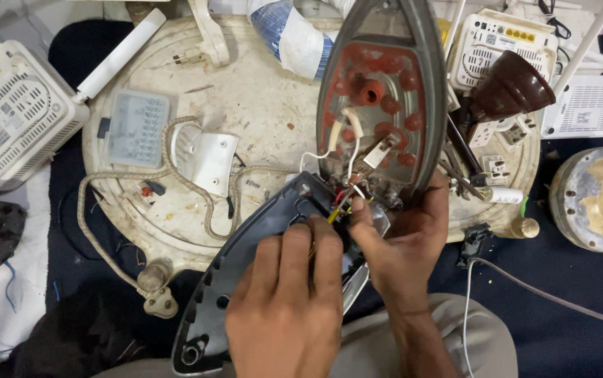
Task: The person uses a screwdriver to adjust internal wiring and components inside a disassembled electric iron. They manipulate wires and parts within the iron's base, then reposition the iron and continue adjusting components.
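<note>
Big round cream surface (259,112) under everything, stained and cluttered. On it, tipped up against my grip, the opened iron soleplate (378,91), red-coated inside, wires running off its lower end. Below that, the dark plastic iron housing (245,266) leans across my lap. My left hand (287,308) sits over the housing, fingers (315,241) curled down and pinched shut on the thin coloured wires (340,203) at the joint. My right hand (406,238) cups the soleplate's narrow end, fingers wrapped closed around it. Braided cord (119,231) loops off to the left, ending at a plug (158,297). White router (11,112) far left, well apart.
</note>
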